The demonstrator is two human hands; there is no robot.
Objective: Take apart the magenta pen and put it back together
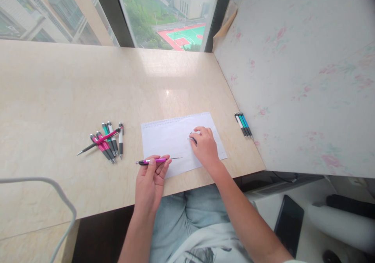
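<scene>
From the head camera, your left hand [151,179] pinched a pink-and-purple pen [156,160] between its fingertips, holding it level just above the near edge of a white sheet of paper [172,138]. The pen's thin tip pointed to the right, out over the sheet, and its dark end pointed left, past your thumb.

Your right hand [205,146] rested on the same sheet, palm down, with the fingers curled together over a small dark piece [192,139]. That piece was mostly hidden, so you could not tell from this view what it was or how firmly it was gripped. The two hands were near each other but apart.

The sheet lay flat on the pale marble-look tabletop [73,87], slightly turned, with faint lines of print along its far edge.

To your left, a loose pile of pens [107,140] lay on the table, well apart from the sheet: pink ones, a green one and white ones, with one pink pen lying crosswise over the others. To your right, a small neat row of pens [243,125], teal and white, lay side by side close to the floral wall panel [293,79]. Neither group sat in a holder or tray; both lay directly on the surface.

Beyond the table, a window [172,17] looked down on a sports court. A grey cable [58,192] curved across the lower left.
</scene>
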